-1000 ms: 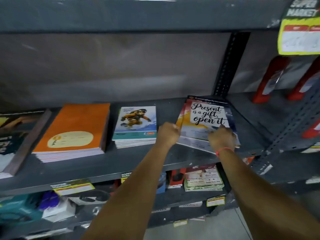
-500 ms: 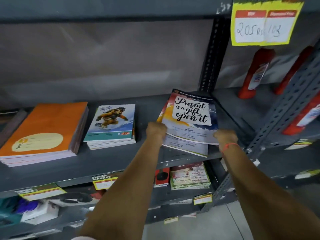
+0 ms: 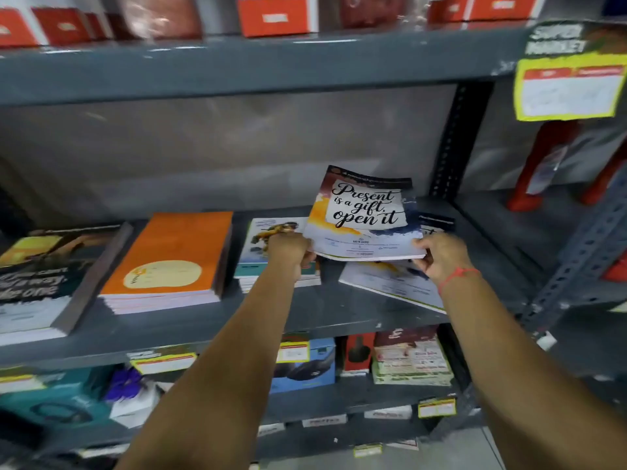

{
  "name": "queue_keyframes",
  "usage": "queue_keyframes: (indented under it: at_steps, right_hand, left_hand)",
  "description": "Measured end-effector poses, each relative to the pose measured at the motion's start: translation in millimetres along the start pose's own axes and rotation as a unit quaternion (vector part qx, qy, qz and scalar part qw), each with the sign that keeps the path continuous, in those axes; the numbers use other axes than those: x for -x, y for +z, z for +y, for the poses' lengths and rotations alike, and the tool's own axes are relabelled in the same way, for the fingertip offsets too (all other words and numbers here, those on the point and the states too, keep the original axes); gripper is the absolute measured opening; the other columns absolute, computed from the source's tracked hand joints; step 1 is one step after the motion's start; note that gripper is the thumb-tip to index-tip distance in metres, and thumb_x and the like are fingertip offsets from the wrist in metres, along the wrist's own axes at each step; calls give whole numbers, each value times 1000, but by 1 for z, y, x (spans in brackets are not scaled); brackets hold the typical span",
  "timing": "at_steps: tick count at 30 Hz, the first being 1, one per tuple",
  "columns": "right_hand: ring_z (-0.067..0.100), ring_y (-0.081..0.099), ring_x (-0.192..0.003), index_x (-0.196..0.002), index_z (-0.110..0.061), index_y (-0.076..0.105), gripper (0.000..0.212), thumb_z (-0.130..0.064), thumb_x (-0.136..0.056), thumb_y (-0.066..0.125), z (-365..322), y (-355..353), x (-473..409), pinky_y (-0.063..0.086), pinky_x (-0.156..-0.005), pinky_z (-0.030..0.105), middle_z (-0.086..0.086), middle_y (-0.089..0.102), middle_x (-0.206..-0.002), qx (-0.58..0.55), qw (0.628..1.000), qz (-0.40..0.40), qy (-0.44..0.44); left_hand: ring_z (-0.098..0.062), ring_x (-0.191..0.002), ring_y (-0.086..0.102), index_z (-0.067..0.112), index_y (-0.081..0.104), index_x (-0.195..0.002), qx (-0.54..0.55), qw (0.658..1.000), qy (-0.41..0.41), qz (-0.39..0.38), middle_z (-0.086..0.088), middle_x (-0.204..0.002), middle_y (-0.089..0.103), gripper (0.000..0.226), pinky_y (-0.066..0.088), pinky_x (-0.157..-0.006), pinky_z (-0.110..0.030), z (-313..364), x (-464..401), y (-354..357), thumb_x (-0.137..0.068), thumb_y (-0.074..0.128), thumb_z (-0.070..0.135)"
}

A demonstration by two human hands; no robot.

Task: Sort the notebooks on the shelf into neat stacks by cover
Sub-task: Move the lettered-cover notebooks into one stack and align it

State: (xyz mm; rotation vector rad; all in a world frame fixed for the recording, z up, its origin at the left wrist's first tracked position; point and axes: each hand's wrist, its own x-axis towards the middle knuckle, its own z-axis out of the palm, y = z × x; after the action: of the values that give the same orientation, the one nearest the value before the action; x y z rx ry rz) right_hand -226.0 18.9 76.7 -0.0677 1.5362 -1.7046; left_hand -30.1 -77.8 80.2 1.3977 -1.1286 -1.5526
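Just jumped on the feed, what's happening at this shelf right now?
A person is sorting notebooks on the grey shelf. Both hands, the left hand and the right hand, grip the near edge of a "Present is a gift, open it" notebook, lifted and tilted above another notebook with a similar cover lying askew on the shelf. To the left sit a skater-cover stack, an orange stack and a dark-cover stack.

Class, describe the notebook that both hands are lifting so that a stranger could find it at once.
Find the grey middle shelf and go to its right end. There the left hand and right hand hold up a notebook. Unlike the orange stack, its cover reads "Present is a gift, open it".
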Motion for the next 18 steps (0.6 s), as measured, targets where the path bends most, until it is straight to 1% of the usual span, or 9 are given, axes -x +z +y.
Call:
queue_keyframes:
  at_steps: [3, 6, 9, 10, 12, 14, 15, 17, 18]
  right_hand:
    - [18, 53, -73, -68, -12, 46, 26, 6, -85, 53, 21, 56, 34, 42, -28, 12, 8, 53, -90, 47, 998, -40, 0]
    - [19, 52, -88, -68, -14, 45, 27, 4, -84, 57, 54, 117, 66, 45, -43, 22, 9, 49, -105, 69, 996, -64, -9]
    - [19, 53, -83, -69, -14, 48, 26, 6, -84, 56, 94, 182, 104, 43, -54, 24, 10, 51, -102, 69, 993, -100, -8]
    - [20, 54, -85, -70, -14, 48, 27, 7, -84, 55, 110, 208, 118, 43, -56, 24, 10, 52, -100, 62, 991, -117, -1]
    - [19, 54, -84, -68, -13, 47, 27, 7, -85, 53, 135, 249, 143, 44, -56, 24, 10, 53, -99, 51, 988, -142, 12]
    - [17, 52, -75, -70, -12, 49, 25, 7, -86, 53, 159, 288, 165, 46, -53, 25, 10, 51, -100, 65, 984, -163, 18]
    - [17, 53, -75, -76, -10, 53, 21, 7, -87, 52, 173, 307, 175, 51, -52, 26, 10, 52, -100, 71, 981, -180, 24]
    - [28, 61, -94, -102, -1, 58, 18, 7, -88, 51, 194, 336, 191, 59, -65, 30, 14, 55, -112, 80, 973, -215, 31]
    - [28, 59, -102, -106, 0, 57, 20, 6, -88, 52, 197, 344, 196, 59, -66, 29, 15, 54, -117, 89, 972, -216, 29]
  left_hand:
    - [-18, -42, 48, 6, 45, -56, 31, 999, 20, 22, -5, -41, 57, 31, 41, -42, -22, 11, 2, -72, -79, 51, -14]
    - [-17, -47, 49, 5, 47, -57, 45, 998, 24, 36, -10, -59, 52, 29, 46, -37, -15, 19, 4, -152, -79, 53, -13]
    - [-16, -47, 50, 10, 44, -57, 49, 996, 39, 68, -11, -62, 49, 33, 47, -40, -18, 28, 3, -238, -78, 54, -13]
    - [-16, -52, 49, 10, 46, -61, 58, 994, 43, 76, -11, -64, 50, 30, 48, -40, -18, 32, 1, -273, -79, 54, -14]
    - [-15, -60, 52, 4, 54, -90, 72, 993, 47, 82, -12, -77, 57, 21, 50, -39, -17, 41, -1, -326, -80, 52, -15]
    - [-13, -63, 52, 1, 50, -117, 84, 991, 41, 97, -9, -87, 59, 37, 51, -43, -19, 44, -9, -377, -82, 50, -13]
    - [-13, -62, 51, -2, 52, -114, 84, 990, 40, 110, -8, -84, 58, 33, 50, -44, -20, 44, -11, -402, -83, 50, -12]
    - [-15, -62, 53, -2, 56, -85, 91, 986, 26, 136, -12, -76, 56, 10, 51, -40, -18, 40, -14, -440, -84, 50, -11]
    - [-16, -62, 53, 1, 53, -73, 96, 984, 21, 146, -13, -73, 55, 16, 53, -43, -19, 39, -14, -449, -83, 52, -11]
